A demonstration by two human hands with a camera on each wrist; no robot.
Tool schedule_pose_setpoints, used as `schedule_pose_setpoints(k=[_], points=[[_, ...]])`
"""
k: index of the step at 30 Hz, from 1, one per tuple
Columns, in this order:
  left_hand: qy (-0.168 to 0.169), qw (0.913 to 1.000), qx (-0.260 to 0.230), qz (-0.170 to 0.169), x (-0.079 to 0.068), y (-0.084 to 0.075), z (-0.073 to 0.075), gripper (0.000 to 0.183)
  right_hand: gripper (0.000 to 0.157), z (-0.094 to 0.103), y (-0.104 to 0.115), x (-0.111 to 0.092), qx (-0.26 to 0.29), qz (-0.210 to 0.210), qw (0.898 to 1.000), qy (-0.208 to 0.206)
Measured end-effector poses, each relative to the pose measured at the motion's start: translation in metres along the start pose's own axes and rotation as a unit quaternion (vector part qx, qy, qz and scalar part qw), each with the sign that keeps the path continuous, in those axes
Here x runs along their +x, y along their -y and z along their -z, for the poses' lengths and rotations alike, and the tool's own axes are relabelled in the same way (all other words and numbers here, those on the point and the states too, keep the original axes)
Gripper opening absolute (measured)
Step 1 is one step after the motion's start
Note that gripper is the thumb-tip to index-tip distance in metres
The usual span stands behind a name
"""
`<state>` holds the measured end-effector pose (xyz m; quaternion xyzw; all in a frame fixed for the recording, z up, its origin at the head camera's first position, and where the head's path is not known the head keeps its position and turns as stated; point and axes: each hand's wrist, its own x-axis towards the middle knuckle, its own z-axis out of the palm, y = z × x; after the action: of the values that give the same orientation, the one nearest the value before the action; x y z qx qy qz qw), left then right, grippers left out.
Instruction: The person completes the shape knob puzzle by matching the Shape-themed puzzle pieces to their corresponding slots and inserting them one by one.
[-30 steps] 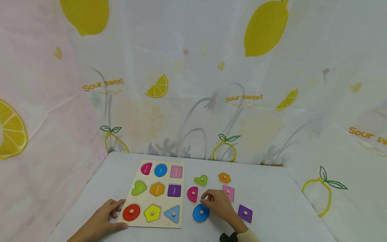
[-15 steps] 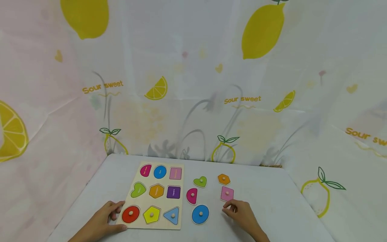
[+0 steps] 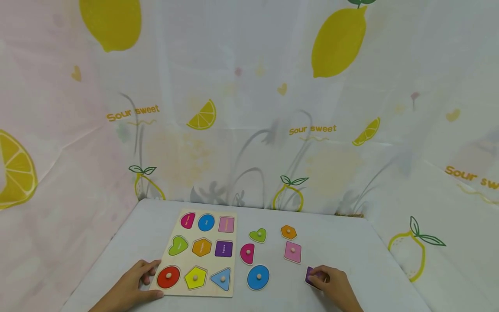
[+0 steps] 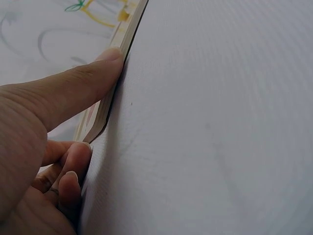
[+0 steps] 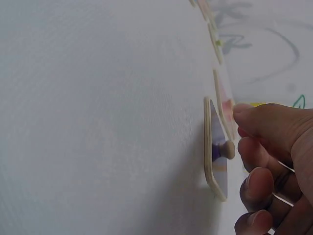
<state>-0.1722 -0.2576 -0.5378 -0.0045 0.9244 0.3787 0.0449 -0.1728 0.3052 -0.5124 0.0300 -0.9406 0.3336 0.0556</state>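
My left hand (image 3: 134, 284) holds the near left corner of a wooden shape puzzle board (image 3: 214, 262). In the left wrist view its thumb (image 4: 93, 81) presses one edge and its curled fingers lie around the corner. Knobbed red, yellow and light blue pieces sit in the board's near row; the other recesses show coloured printed shapes. My right hand (image 3: 335, 284) is over a purple square puzzle piece (image 3: 308, 277), partly covering it. In the right wrist view, thumb and fingertips are parted right beside the piece's wooden knob (image 5: 228, 149), not closed round it.
Between board and right hand lie a blue circle (image 3: 255, 282), a magenta half circle (image 3: 246, 256), a green heart (image 3: 257, 237), an orange hexagon (image 3: 289, 230) and a pink piece (image 3: 290, 257). A lemon-print cloth (image 3: 241, 143) hangs behind the white table (image 3: 351, 242).
My right hand has moved right, from above the blue circle past the pink piece to the purple square. My left hand stays at the board's corner.
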Motion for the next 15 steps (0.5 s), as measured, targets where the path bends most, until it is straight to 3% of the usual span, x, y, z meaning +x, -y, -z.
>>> schedule_pose_setpoints(k=[15], points=[[0.004,0.9999,-0.006,0.009,-0.001,-0.002,0.000,0.097,0.014,0.000,-0.017,0.003,-0.018,-0.052,0.998,-0.015]])
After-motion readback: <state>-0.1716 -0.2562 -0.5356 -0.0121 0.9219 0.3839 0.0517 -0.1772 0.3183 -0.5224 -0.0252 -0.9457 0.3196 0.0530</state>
